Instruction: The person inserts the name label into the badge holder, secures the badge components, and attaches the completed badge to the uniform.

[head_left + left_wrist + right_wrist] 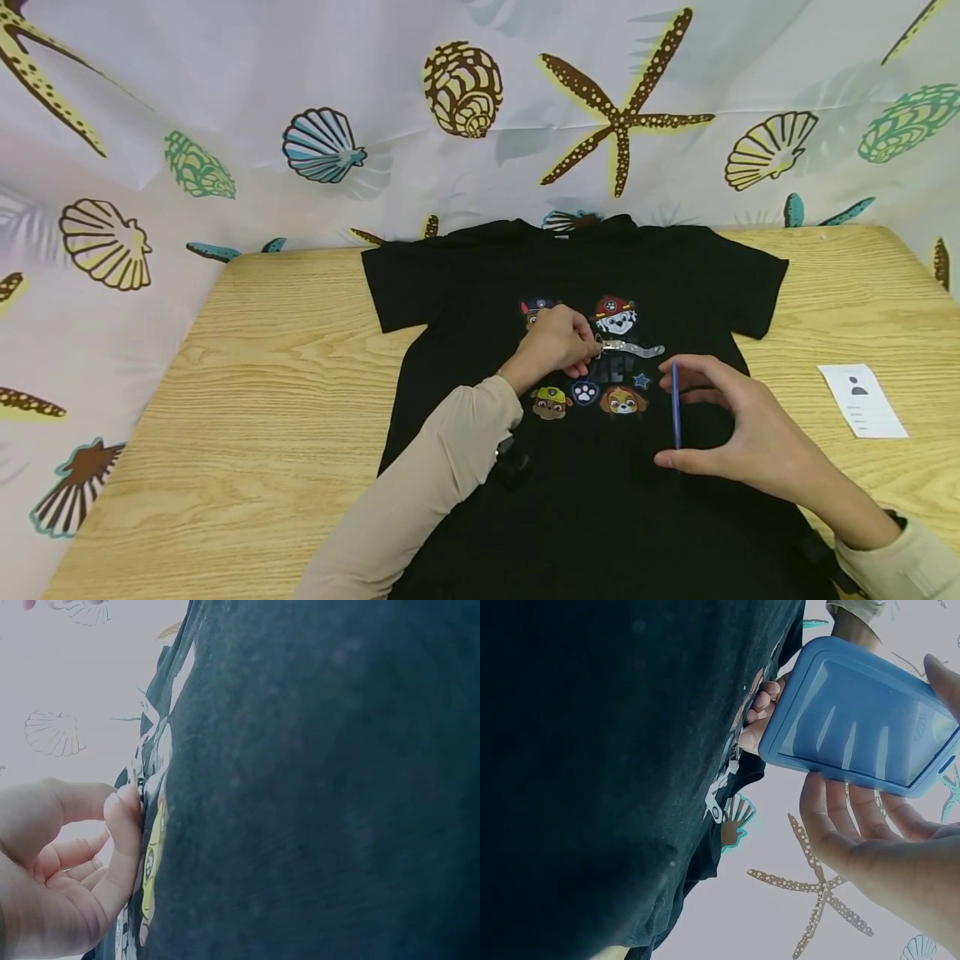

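A black T-shirt (465,308) with cartoon dog faces printed on its chest lies spread on the table. On the print, my left hand (557,340) pinches the metal end of a badge strap clip (643,350) between thumb and forefinger. The clear strap trails to the right over the shirt; the right wrist view shows its snap end. My right hand (738,421) grips a blue badge holder (859,724) by opposite edges, thumb on one side and fingers on the other. The holder is edge-on in the head view, and its clear window shows in the right wrist view.
A white card (865,404) with a person icon and printed lines lies on the wooden table (262,375), right of the shirt. Behind the table hangs a white cloth (390,75) patterned with shells and starfish. The shirt's collar reaches the table's far edge.
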A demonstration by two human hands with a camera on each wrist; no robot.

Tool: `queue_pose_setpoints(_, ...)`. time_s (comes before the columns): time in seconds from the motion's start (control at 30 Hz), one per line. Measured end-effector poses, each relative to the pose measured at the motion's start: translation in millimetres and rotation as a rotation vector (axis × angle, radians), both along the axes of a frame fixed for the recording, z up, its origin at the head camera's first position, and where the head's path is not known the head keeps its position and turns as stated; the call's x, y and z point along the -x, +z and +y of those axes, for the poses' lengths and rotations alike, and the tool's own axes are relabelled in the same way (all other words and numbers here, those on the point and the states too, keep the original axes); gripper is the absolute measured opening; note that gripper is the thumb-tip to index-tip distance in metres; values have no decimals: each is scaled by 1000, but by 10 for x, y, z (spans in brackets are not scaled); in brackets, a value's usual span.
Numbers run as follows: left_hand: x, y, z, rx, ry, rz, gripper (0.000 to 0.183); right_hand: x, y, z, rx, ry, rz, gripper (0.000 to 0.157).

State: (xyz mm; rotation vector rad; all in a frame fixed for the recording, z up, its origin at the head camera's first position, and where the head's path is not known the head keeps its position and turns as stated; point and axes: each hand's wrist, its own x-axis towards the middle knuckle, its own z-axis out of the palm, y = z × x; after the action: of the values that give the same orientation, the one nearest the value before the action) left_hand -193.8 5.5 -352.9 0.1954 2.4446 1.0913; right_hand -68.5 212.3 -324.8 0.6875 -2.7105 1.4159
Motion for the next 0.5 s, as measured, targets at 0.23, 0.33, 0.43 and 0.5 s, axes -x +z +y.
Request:
queue_pose_setpoints(0.23,12,-23,-8,-18,-4,0,17,-1,-5,2,-8,-2,-5,78)
queue_pose_setpoints(0.33,21,-46,-14,-34,-4,-3,16,0,-6,0,-3,-1,-5,78)
queue_pose_setpoints(0.43,27,-67,-30,-68,-4,-10,16,0,-7,-3,1,1,-4,78)
queue_pose_setpoints(0.5,27,-69,-43,-89,-7,-15,16,-2,-8,-4,-1,1,-3,78)
